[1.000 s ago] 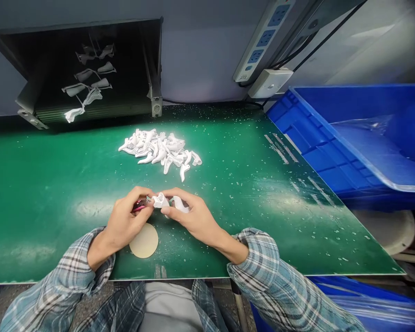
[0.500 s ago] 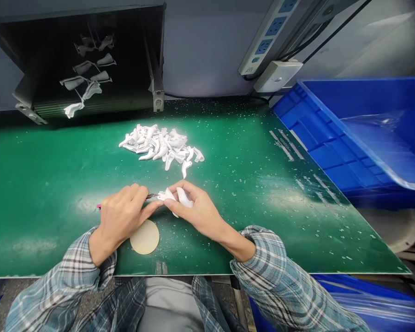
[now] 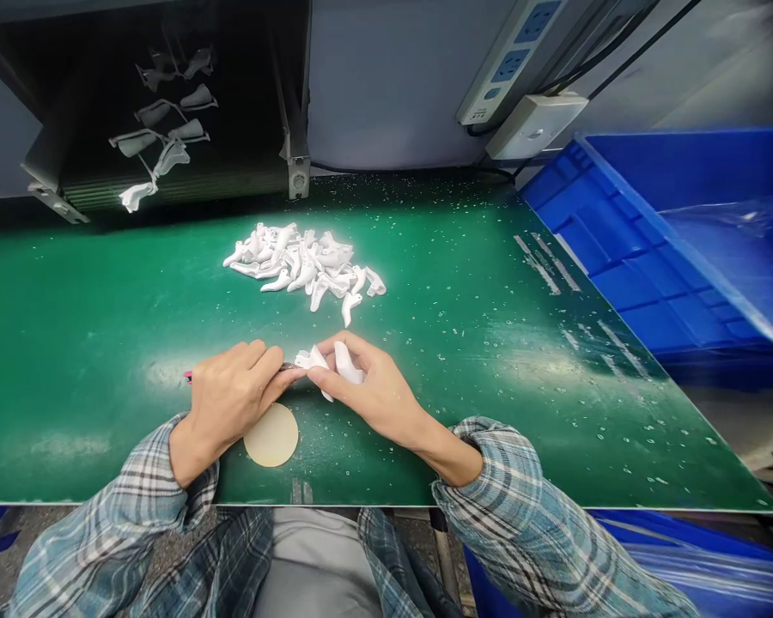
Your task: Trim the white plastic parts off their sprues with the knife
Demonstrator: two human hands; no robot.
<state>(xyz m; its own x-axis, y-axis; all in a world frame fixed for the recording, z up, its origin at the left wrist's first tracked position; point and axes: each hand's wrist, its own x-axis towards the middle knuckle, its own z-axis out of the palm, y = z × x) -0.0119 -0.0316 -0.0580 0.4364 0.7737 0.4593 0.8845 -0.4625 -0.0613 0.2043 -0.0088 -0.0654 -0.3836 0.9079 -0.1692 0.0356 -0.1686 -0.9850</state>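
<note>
My left hand [image 3: 228, 396] is shut around a slim metal tool [image 3: 289, 366] with a pink handle, which shows just past the hand's far side. The tool's metal tip reaches the white moulded plastic part [image 3: 336, 362] held in my right hand [image 3: 377, 396]. Thumb and fingers pinch that part, and they hide some of it. Just above my hands lies a heap of several similar white plastic parts [image 3: 302, 264] on the green mat-topped bench [image 3: 103, 438]. A round tan disc [image 3: 270, 434] lies below my hands, almost touching the left one.
White plastic specks dot the bench. A large blue plastic crate [image 3: 624, 249] lined with clear film stands at the right. More white parts hang in a dark opening [image 3: 167, 129] at the back. A power strip [image 3: 508, 64] and wall socket [image 3: 536, 127] are mounted above.
My left hand has shifted to the left and turned, so the pink handle now points left and less of the tool shows. The white part stays pinched in my right hand, and the view has tilted slightly.
</note>
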